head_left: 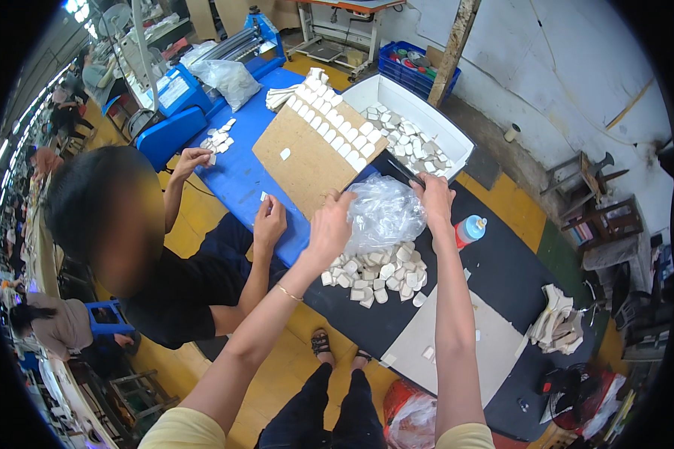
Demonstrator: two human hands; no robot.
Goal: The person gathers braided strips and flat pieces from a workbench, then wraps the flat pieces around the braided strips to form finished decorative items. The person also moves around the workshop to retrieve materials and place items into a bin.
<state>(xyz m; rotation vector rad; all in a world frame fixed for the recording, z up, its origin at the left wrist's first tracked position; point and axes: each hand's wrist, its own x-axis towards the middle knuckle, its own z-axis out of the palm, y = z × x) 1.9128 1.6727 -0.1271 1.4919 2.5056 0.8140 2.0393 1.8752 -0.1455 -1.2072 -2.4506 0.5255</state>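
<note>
Pale yellow sleeves (pixel 183 430), gold bracelet (pixel 288 293), dark trousers (pixel 307 408), sandals (pixel 320 343).

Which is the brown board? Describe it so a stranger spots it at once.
Find the long table, blue toward the left and black toward the right. Between its blue stretch and the white tray of loose pieces is a brown board, just beyond the clear plastic bag. Unlike the greyer sheet on the black part, it carries rows of white round-ended pieces.
</note>
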